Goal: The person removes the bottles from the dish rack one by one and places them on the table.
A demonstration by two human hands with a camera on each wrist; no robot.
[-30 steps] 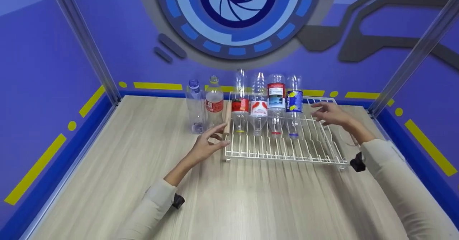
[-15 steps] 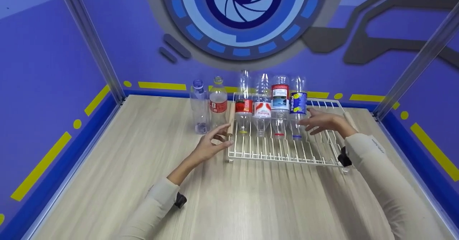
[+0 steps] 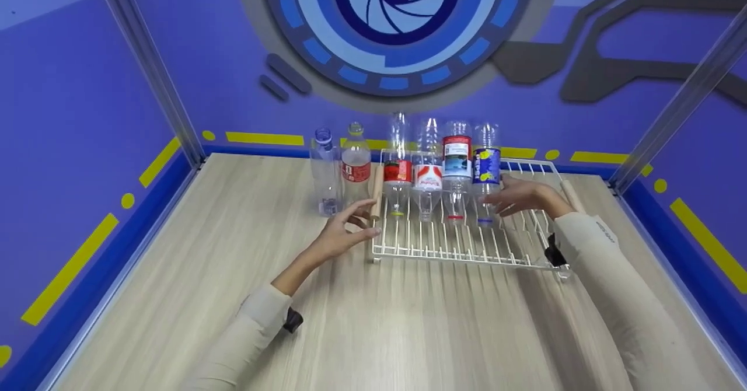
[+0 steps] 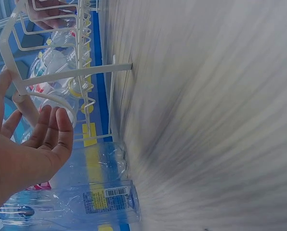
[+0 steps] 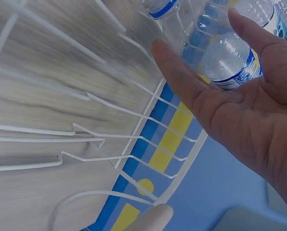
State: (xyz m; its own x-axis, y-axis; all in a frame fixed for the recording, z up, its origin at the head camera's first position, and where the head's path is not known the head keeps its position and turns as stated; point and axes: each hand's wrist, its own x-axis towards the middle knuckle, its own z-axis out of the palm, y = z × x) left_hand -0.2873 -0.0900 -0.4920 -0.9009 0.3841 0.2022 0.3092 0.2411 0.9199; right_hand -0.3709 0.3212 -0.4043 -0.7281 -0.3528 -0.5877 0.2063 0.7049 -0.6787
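A white wire dish rack [image 3: 467,258] with wooden handles [image 3: 377,192] holds several clear plastic bottles, tilted neck-down. At its left end rests my left hand [image 3: 335,236], fingers loosely bent beside the handle; in the left wrist view a fingertip meets the white frame [image 4: 11,57]. My right hand [image 3: 522,197] is at the lower part of the rightmost bottle [image 3: 487,166], which has a blue and yellow label. In the right wrist view its thumb [image 5: 252,31] and a finger [image 5: 177,70] are extended and spread apart, overlapping that bottle.
Left of the rack stand a bluish clear bottle [image 3: 325,175] and a red-labelled bottle [image 3: 356,172], both upright and capless. On the rack, the red-labelled [image 3: 398,170], white-and-red [image 3: 429,176] and landscape-labelled [image 3: 457,157] bottles sit side by side. A blue patterned wall rises behind the table.
My right hand has moved left and slightly down, from the rack's right side to the blue-and-yellow-labelled bottle. My left hand stays at the left handle; the bottles keep their order.
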